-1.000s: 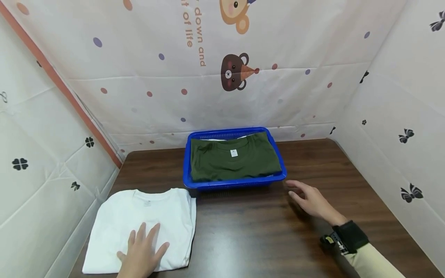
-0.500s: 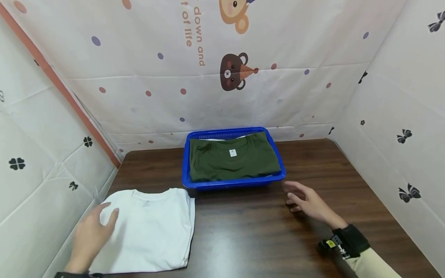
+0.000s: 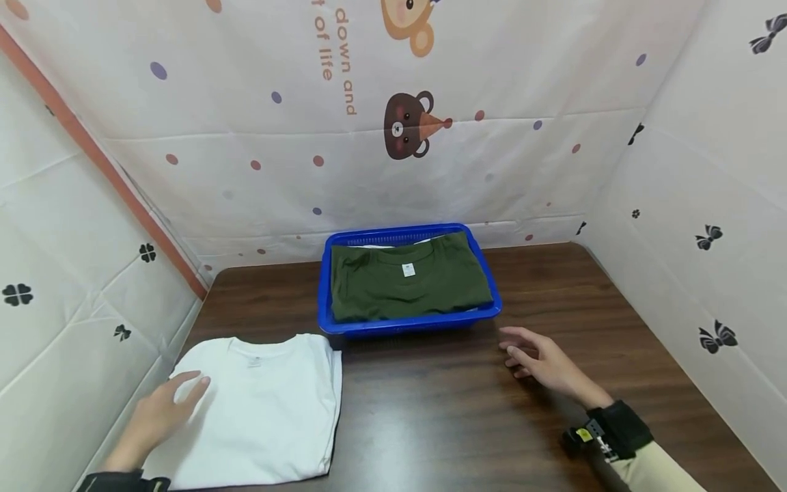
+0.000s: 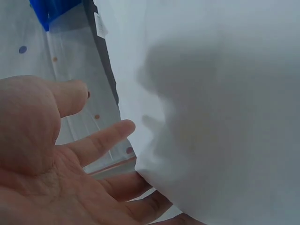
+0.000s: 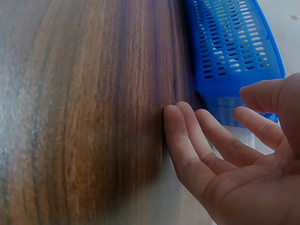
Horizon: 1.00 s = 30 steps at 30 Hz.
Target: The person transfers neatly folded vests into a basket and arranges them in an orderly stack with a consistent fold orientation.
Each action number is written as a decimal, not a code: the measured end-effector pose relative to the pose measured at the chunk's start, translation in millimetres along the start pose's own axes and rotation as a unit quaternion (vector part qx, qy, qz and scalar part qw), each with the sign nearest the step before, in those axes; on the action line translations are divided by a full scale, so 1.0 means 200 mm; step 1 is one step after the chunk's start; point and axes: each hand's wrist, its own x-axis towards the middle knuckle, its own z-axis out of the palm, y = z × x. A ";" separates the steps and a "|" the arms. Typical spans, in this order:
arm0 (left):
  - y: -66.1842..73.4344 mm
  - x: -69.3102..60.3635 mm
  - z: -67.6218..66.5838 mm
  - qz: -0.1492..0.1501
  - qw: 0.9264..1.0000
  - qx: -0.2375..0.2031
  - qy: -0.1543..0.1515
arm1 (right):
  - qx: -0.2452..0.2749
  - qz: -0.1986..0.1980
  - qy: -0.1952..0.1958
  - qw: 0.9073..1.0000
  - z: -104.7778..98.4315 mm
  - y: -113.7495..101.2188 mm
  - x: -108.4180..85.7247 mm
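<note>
A folded white T-shirt (image 3: pixel 264 417) lies flat at the left front of the table, its neckline toward the back. Over the shirt's left side hovers my left hand (image 3: pixel 156 417), thumb and fingers spread with nothing between them. In the left wrist view its fingers (image 4: pixel 101 143) are at the edge of the white cloth (image 4: pixel 225 117); whether they touch it I cannot tell. My right hand (image 3: pixel 547 362) rests on the table with loosely bent fingers, holding nothing, near the right front corner of a blue basket (image 3: pixel 406 326). Inside the basket lies a folded dark green T-shirt (image 3: pixel 406 287).
The dark wooden table (image 3: pixel 418 410) runs back to a patterned cloth wall (image 3: pixel 258 198). More cloth walls stand at the left (image 3: pixel 67 342) and right (image 3: pixel 695 273). Some white fabric shows behind the green shirt in the basket.
My left hand has lifted off the middle of the white T-shirt and moved to its left side. The right hand stays nearly where it was. The head view has shifted slightly.
</note>
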 end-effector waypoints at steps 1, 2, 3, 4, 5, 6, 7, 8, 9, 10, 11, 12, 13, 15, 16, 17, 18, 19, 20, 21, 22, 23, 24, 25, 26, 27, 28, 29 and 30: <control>0.01 0.00 0.00 0.000 1.000 0.000 0.000 | 0.001 0.000 0.000 1.000 0.00 0.00 0.00; 0.02 0.00 0.00 -0.003 1.000 0.000 -0.004 | 0.001 0.000 0.001 1.000 0.00 0.00 -0.01; 0.04 0.00 0.00 -0.007 1.000 -0.002 -0.009 | 0.001 0.000 0.001 1.000 0.00 0.00 -0.01; 0.05 0.00 0.00 -0.009 1.000 -0.003 -0.014 | 0.003 -0.001 0.002 1.000 0.00 0.00 -0.02; 0.06 -0.01 0.00 -0.012 1.000 -0.008 -0.019 | 0.004 -0.001 0.004 1.000 -0.01 0.00 -0.02; 0.08 -0.01 0.00 -0.016 0.999 -0.013 -0.025 | 0.006 -0.001 0.005 1.000 -0.01 0.00 -0.02; 0.10 -0.01 0.01 -0.020 0.999 -0.019 -0.031 | 0.008 -0.001 0.006 1.000 -0.01 0.00 -0.03; 0.12 -0.01 0.01 -0.026 0.999 -0.026 -0.039 | 0.009 0.000 0.007 1.000 -0.01 0.00 -0.03; 0.14 -0.01 0.01 -0.031 0.998 -0.036 -0.048 | 0.012 0.002 0.007 1.000 -0.02 0.00 -0.03; 0.16 -0.01 0.01 -0.036 0.997 -0.045 -0.056 | 0.015 0.005 0.007 1.000 -0.02 0.00 -0.04; 0.18 0.00 0.02 -0.041 0.996 -0.053 -0.063 | 0.017 0.007 0.006 1.000 -0.02 0.00 -0.04; 0.20 0.00 0.02 -0.046 0.995 -0.059 -0.070 | 0.019 0.010 0.005 1.000 -0.02 0.00 -0.04; 0.22 0.00 0.03 -0.049 0.994 -0.063 -0.074 | 0.023 0.013 0.002 1.000 -0.02 0.00 -0.04; 0.26 -0.01 0.05 -0.046 0.994 -0.068 -0.076 | 0.030 0.017 0.000 0.999 -0.02 0.00 -0.05; 0.28 -0.01 0.07 -0.042 0.994 -0.068 -0.073 | 0.034 0.019 -0.001 0.999 -0.02 0.00 -0.05; 0.29 -0.02 0.08 -0.037 0.994 -0.069 -0.072 | 0.037 0.021 -0.001 0.999 -0.02 0.00 -0.06; 0.31 -0.02 0.09 -0.028 0.995 -0.070 -0.070 | 0.040 0.023 -0.002 0.999 -0.02 0.00 -0.06; 0.32 -0.03 0.09 -0.021 0.995 -0.070 -0.069 | 0.043 0.025 -0.003 0.999 -0.02 0.00 -0.06; 0.34 -0.03 0.10 -0.013 0.995 -0.072 -0.068 | 0.045 0.028 -0.002 0.999 -0.02 0.00 -0.07; 0.35 -0.03 0.10 -0.007 0.995 -0.073 -0.069 | 0.047 0.029 -0.002 0.998 -0.02 0.00 -0.07; 0.36 -0.04 0.11 -0.002 0.995 -0.075 -0.069 | 0.048 0.031 -0.002 0.998 -0.02 -0.01 -0.07; 0.36 -0.04 0.11 0.002 0.995 -0.076 -0.069 | 0.048 0.032 -0.003 0.998 -0.02 -0.01 -0.07; 0.37 -0.04 0.11 0.005 0.995 -0.075 -0.066 | 0.050 0.033 -0.003 0.998 -0.02 0.00 -0.08; 0.37 -0.04 0.12 0.012 0.996 -0.072 -0.059 | 0.051 0.034 -0.003 0.998 -0.02 0.00 -0.08; 0.37 -0.04 0.12 0.020 0.996 -0.066 -0.053 | 0.052 0.034 -0.003 0.998 -0.02 0.00 -0.08; 0.37 -0.05 0.14 0.031 0.997 -0.059 -0.044 | 0.052 0.034 -0.003 0.998 -0.02 0.00 -0.08; 0.37 -0.05 0.15 0.046 0.997 -0.052 -0.032 | 0.051 0.033 -0.002 0.998 -0.02 0.00 -0.08; 0.37 -0.06 0.17 0.063 0.997 -0.044 -0.021 | 0.050 0.033 -0.002 0.998 -0.02 0.00 -0.09; 0.37 -0.07 0.19 0.082 0.996 -0.034 -0.009 | 0.050 0.032 -0.001 0.998 -0.02 0.00 -0.09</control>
